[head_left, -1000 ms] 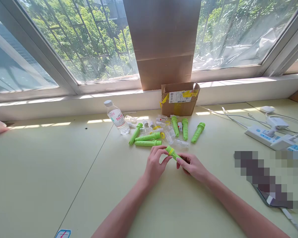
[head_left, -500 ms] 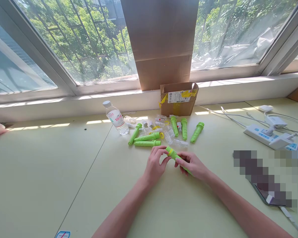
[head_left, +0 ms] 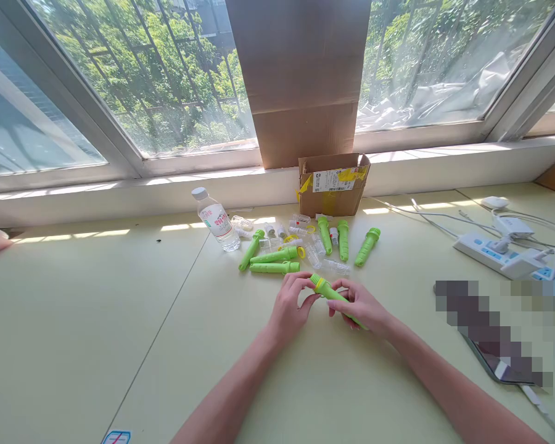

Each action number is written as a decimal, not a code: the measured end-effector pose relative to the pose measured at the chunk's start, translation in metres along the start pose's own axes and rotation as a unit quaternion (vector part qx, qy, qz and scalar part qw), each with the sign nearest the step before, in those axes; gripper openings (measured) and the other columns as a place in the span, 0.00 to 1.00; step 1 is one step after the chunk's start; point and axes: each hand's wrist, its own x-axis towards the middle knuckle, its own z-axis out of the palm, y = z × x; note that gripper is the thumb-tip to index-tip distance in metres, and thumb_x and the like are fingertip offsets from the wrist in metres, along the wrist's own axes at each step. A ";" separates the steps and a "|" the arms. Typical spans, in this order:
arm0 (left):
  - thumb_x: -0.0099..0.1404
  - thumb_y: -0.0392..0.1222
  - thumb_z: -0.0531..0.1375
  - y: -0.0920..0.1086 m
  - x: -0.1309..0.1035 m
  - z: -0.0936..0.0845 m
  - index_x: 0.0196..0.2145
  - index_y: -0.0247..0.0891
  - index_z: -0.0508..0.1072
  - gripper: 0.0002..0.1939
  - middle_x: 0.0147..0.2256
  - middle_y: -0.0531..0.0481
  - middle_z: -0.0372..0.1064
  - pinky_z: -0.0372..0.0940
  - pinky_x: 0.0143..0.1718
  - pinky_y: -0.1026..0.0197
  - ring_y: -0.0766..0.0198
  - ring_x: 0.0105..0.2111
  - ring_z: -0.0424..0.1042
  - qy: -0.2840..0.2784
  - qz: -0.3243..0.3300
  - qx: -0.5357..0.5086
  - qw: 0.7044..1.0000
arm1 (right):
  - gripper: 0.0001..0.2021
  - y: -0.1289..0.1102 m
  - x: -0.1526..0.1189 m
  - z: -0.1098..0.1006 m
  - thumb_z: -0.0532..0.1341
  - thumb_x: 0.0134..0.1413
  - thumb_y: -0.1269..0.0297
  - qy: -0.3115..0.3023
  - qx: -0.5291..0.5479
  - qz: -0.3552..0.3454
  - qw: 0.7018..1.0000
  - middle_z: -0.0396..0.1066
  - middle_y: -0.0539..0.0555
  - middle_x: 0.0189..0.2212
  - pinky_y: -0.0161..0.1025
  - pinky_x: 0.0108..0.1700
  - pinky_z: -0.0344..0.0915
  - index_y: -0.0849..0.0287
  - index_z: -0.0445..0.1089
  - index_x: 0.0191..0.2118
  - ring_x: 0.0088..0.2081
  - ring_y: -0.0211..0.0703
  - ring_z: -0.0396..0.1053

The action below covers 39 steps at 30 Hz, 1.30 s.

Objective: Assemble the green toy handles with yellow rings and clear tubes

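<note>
While our right hand [head_left: 358,305] curls closed round the green tube [head_left: 335,295], our left hand [head_left: 290,303] pinches it near the yellow ring [head_left: 320,285]; we have it just in front of the loose parts [head_left: 274,267].

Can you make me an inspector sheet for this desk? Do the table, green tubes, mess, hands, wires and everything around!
Surface: pale green table, sunlit strips at the back.
Job's things: green tube with yellow ring, in both hands; six more green tubes lie beyond.
Clutter: clear plastic pieces, water bottle, cardboard box.
Left hand: at the ringed end.
Right hand: around the tube's body.
Cables: white, on the right, by a power strip.
Surroundings: windows, brown panel between.
</note>
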 end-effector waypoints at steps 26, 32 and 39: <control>0.59 0.36 0.62 0.000 0.000 0.001 0.36 0.39 0.68 0.07 0.39 0.47 0.69 0.65 0.41 0.56 0.61 0.41 0.67 0.023 0.024 0.005 0.999 | 0.16 0.005 0.003 0.003 0.59 0.52 0.50 -0.026 0.022 -0.046 0.998 0.69 0.51 0.27 0.32 0.20 0.60 0.60 0.68 0.36 0.20 0.34 0.64; 0.60 0.34 0.60 -0.001 0.001 0.000 0.40 0.39 0.67 0.09 0.41 0.46 0.68 0.66 0.38 0.58 0.61 0.41 0.66 -0.015 0.019 -0.020 1.000 | 0.19 0.003 0.002 0.001 0.53 0.57 0.48 -0.053 0.034 -0.049 0.997 0.67 0.51 0.26 0.32 0.19 0.57 0.61 0.69 0.34 0.19 0.33 0.62; 0.61 0.33 0.59 -0.003 -0.001 0.003 0.37 0.39 0.68 0.06 0.40 0.47 0.69 0.64 0.42 0.56 0.61 0.42 0.66 0.002 0.030 -0.007 1.000 | 0.17 0.004 0.002 -0.003 0.63 0.49 0.52 -0.040 0.033 -0.004 0.999 0.66 0.45 0.21 0.29 0.13 0.52 0.56 0.62 0.41 0.14 0.32 0.58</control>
